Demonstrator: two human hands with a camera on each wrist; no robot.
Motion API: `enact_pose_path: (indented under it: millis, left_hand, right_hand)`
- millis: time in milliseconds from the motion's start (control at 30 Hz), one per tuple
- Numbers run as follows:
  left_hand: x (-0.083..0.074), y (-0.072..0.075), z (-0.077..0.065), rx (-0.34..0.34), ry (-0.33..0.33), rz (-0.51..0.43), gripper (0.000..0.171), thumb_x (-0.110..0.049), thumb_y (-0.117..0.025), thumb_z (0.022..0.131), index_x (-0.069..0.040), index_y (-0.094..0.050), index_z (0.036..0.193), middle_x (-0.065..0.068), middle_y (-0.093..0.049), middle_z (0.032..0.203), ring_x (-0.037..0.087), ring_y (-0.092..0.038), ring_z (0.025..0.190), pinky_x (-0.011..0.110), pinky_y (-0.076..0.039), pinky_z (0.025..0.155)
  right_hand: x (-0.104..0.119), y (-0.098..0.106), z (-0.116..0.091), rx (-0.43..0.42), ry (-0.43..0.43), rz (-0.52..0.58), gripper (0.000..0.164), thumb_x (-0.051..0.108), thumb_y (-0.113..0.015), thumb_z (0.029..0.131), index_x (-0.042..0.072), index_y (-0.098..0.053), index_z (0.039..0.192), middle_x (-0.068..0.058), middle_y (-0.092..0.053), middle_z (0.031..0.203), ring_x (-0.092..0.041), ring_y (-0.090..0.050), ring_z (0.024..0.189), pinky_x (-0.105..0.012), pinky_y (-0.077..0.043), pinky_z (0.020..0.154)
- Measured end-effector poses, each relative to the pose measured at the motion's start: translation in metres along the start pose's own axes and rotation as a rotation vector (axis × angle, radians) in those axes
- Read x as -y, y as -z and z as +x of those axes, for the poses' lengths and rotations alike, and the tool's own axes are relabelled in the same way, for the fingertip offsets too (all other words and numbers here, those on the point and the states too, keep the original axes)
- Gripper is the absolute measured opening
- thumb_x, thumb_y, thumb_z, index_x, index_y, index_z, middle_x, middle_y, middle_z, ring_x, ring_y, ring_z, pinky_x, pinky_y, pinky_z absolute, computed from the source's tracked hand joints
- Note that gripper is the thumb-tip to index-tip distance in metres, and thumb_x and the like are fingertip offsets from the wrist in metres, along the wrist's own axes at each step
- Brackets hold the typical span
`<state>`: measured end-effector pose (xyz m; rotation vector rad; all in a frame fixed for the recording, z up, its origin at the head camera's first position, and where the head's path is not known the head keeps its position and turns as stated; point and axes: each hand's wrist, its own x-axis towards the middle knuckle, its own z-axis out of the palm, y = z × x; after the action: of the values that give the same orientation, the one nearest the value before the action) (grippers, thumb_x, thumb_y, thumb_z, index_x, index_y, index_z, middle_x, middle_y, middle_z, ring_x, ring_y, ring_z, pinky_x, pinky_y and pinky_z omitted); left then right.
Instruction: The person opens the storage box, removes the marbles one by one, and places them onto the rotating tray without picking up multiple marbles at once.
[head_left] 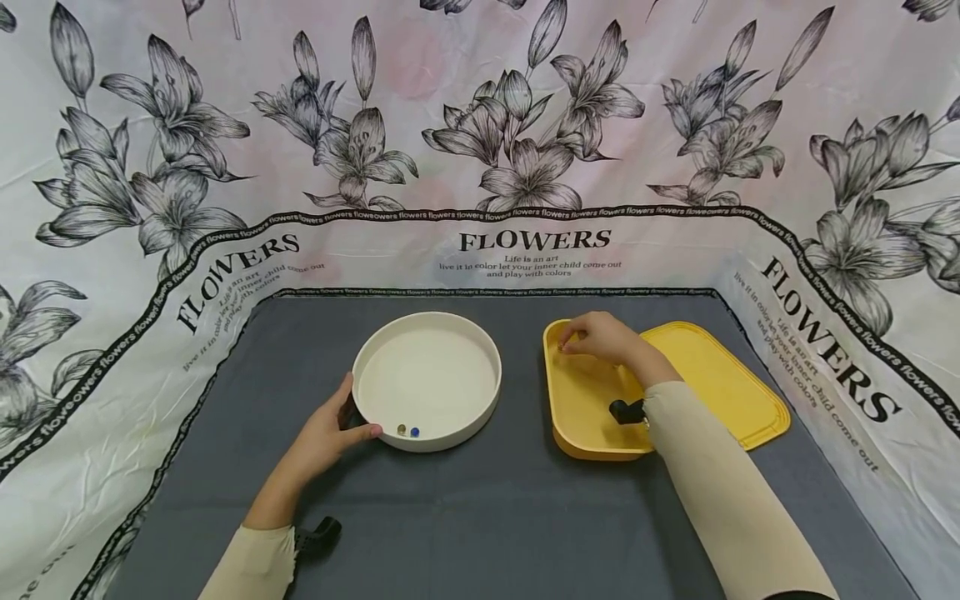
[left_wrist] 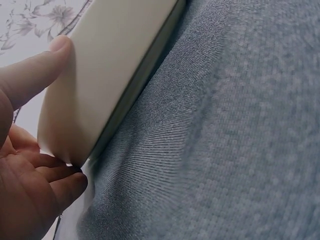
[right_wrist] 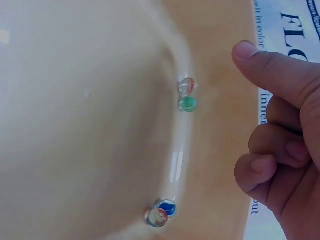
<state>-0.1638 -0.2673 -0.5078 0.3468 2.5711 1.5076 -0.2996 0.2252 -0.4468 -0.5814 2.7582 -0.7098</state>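
My left hand (head_left: pixel 326 442) grips the near left rim of a round white tray (head_left: pixel 427 367). In the left wrist view its thumb lies on the tray's side wall (left_wrist: pixel 107 65) and its fingertips touch the lower edge. A brownish marble (head_left: pixel 402 430) and a blue marble (head_left: pixel 415 432) rest inside at the near edge. My right hand (head_left: pixel 603 340) is over the far left corner of a yellow container (head_left: pixel 588 417), fingers bent. In the right wrist view a green marble (right_wrist: pixel 188 104), a blue marble (right_wrist: pixel 166 207) and two clear reddish ones lie along its wall; anything at the fingertips is hidden.
A flat yellow lid (head_left: pixel 720 383) lies at the container's right, partly behind the right forearm. A dark grey cloth (head_left: pixel 465 517) covers the table. Flower-printed white fabric (head_left: pixel 510 125) encloses the back and sides. Black wrist mounts (head_left: pixel 318 537) stick out from the sleeves.
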Motion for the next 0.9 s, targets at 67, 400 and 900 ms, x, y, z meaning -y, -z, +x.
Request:
enact_pose_path:
  millis: [67, 400, 900]
  left_hand:
    - [-0.001, -0.001, -0.001, -0.001, 0.000, -0.008, 0.117, -0.028, -0.085, 0.087, -0.002, -0.001, 0.164, 0.020, -0.002, 0.171, 0.039, -0.017, 0.155, 0.054, -0.027, 0.121]
    - [0.001, 0.000, 0.000, -0.002, 0.003, -0.008, 0.117, -0.028, -0.084, 0.087, -0.002, 0.000, 0.164, 0.020, -0.001, 0.171, 0.039, -0.015, 0.156, 0.054, -0.025, 0.121]
    - [-0.002, 0.003, 0.002, -0.005, 0.031, -0.001, 0.118, -0.032, -0.084, 0.086, 0.001, -0.001, 0.163, 0.020, -0.001, 0.171, 0.039, -0.017, 0.155, 0.052, -0.027, 0.121]
  right_hand:
    - [0.001, 0.001, -0.003, -0.003, -0.008, 0.048, 0.014, 0.028, -0.074, 0.097, 0.021, -0.079, 0.107, -0.003, -0.073, 0.117, -0.023, -0.059, 0.089, -0.038, -0.048, 0.079]
    - [0.012, 0.008, -0.009, 0.008, -0.022, 0.154, 0.017, 0.029, -0.071, 0.099, 0.025, -0.077, 0.114, 0.002, -0.075, 0.114, -0.020, -0.067, 0.104, -0.038, -0.050, 0.087]
    - [0.049, 0.019, 0.006, 0.022, 0.084, 0.155, 0.018, 0.031, -0.069, 0.101, 0.023, -0.076, 0.116, 0.004, -0.076, 0.112, -0.021, -0.069, 0.100, -0.039, -0.057, 0.085]
